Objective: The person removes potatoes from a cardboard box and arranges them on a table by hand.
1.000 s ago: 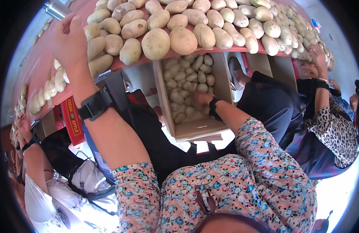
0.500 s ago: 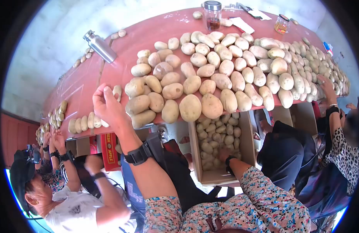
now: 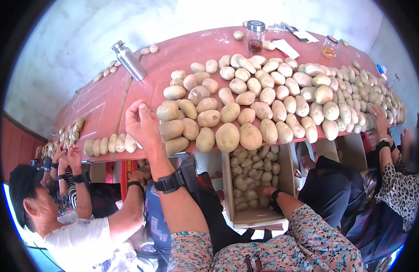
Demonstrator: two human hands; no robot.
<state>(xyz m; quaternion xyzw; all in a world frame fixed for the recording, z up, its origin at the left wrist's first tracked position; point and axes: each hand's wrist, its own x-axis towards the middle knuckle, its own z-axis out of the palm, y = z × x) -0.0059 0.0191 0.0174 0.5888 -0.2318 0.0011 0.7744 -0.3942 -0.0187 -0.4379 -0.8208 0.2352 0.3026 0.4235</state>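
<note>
My left hand (image 3: 143, 127) rests on the near edge of the red table (image 3: 100, 104), fingers loosely bent, holding nothing; it touches the left side of a big pile of potatoes (image 3: 246, 102). My right hand (image 3: 264, 191) reaches down into a cardboard box (image 3: 246, 217) of potatoes below the table edge. Its fingers are among the potatoes and partly hidden, so I cannot tell whether it grips one. Both wrists wear black bands.
A steel bottle (image 3: 129, 60) lies on the table's left. Two glass jars (image 3: 255, 37) (image 3: 328, 46) stand at the far side. A row of potatoes (image 3: 109, 144) lines the edge at left. One person sits at my left (image 3: 82, 226), another at my right (image 3: 395, 181).
The view has tilted up from the box to the tabletop. My left hand stays at the table edge. My right hand remains down in the box.
</note>
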